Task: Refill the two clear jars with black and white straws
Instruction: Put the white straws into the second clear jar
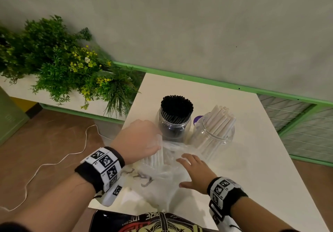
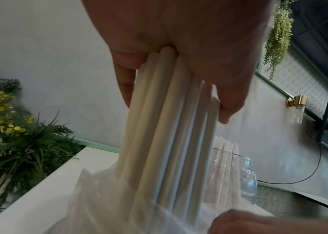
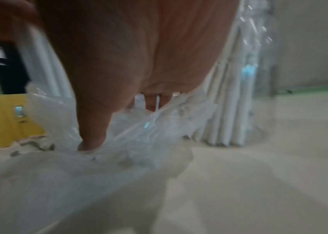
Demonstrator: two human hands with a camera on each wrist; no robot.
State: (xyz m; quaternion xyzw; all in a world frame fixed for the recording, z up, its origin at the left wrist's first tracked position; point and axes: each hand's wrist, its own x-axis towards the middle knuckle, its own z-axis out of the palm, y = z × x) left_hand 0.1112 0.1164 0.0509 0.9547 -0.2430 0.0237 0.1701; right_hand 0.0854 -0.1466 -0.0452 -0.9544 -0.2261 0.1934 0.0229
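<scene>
The left hand [image 1: 138,140] gripped a bundle of white straws [image 2: 171,126], its fingers curled round their upper ends while their lower ends remained inside a clear plastic bag [image 1: 162,181] lying on the bench [image 1: 252,159]. The right hand [image 1: 195,172], fingers spread and relaxed, pressed flat on the bag just beside the bundle. Ahead of the left hand stood the jar of black straws [image 1: 175,118], apparently full; ahead of the right hand stood the jar of white straws [image 1: 213,134], only partly filled, its contents leaning. Likely hazards: the bag film could cling to the bundle and lift with it if the right hand's pressure slackened; loose outer straws could slip from the grip; the bundle, carried across, could knock the black-straw jar, which stood between the left hand and the target jar. A small purple object [image 1: 197,119], unidentifiable, sat behind the jars; a planter [image 1: 59,66] lay well beyond the left hand.
</scene>
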